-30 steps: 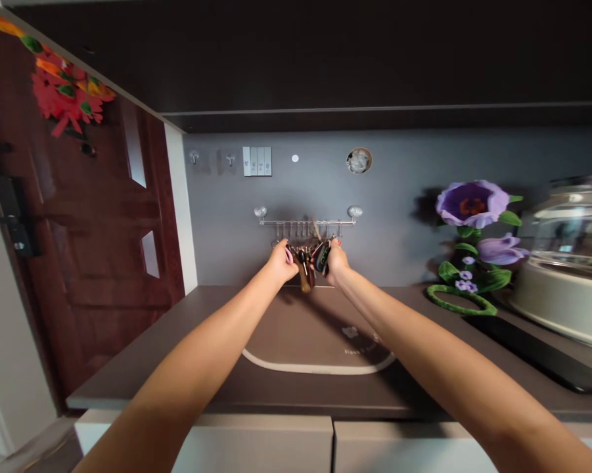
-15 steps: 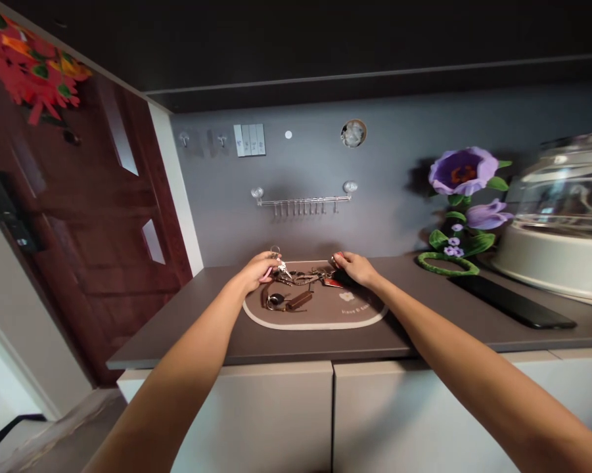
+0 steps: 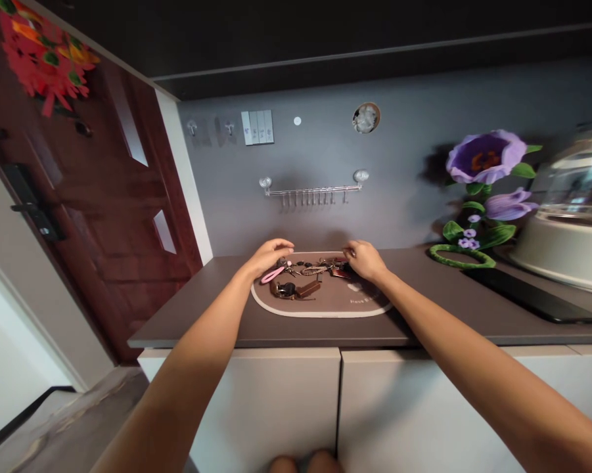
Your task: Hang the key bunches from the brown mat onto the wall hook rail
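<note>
On the brown mat with a pale rim lies a row of keys and chains. My left hand is over the left end of that row, its fingers stretched out and apart, holding nothing. Just below it a pink strap rests on the mat. Over the right end, my right hand has its fingers curled together close to a red tag; whatever is between the fingertips is hidden. Nearer the front of the mat are a brown key holder and a black key fob.
A clear rail with small hooks is fixed to the grey wall. To the right on the counter stand a purple flower ornament and a white domed appliance, with a black phone-like slab in front. A dark cabinet overhangs.
My left hand has let go of the keys with the pink strap, which now lie on the mat. My right hand has lowered slightly toward the mat. The view has shifted a little.
</note>
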A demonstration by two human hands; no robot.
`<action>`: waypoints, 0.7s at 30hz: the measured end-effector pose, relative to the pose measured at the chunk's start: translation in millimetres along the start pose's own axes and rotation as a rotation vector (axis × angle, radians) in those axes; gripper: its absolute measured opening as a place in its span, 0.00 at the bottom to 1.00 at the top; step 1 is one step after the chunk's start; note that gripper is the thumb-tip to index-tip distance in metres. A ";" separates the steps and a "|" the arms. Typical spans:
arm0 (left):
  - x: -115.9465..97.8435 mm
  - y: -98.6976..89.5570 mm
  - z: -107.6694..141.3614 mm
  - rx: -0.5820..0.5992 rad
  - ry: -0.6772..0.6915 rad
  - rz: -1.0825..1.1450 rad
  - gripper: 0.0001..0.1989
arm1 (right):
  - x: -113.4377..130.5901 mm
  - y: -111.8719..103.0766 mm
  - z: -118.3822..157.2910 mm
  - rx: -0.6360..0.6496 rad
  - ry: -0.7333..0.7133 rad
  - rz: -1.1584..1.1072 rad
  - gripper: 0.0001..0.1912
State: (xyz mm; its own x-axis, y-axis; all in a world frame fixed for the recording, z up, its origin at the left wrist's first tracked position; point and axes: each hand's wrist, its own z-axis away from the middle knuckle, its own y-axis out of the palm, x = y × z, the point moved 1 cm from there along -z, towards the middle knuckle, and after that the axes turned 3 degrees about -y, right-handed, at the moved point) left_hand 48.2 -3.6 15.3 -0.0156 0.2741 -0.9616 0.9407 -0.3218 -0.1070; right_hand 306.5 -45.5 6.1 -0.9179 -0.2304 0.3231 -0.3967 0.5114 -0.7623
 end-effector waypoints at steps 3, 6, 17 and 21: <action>-8.9 6.4 1.6 -0.025 0.070 0.047 0.06 | 22.9 -0.5 -3.6 0.026 -0.114 -0.265 0.07; -22.8 12.9 6.4 0.046 0.076 0.131 0.06 | 54.9 -4.7 -5.0 0.263 -0.124 -0.671 0.09; -10.5 10.5 31.5 0.299 -0.172 0.566 0.31 | 82.3 4.7 6.7 0.629 0.180 -1.407 0.33; 1.9 3.2 33.4 0.264 -0.148 0.606 0.31 | 64.5 14.2 17.9 0.527 0.213 -1.477 0.33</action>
State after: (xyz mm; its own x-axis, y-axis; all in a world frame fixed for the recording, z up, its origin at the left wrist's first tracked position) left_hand 39.9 -34.4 4.7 0.4246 -0.1456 -0.8936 0.6841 -0.5948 0.4220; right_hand 241.9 -67.9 6.1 0.2551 -0.1056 0.9611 -0.8986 -0.3930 0.1953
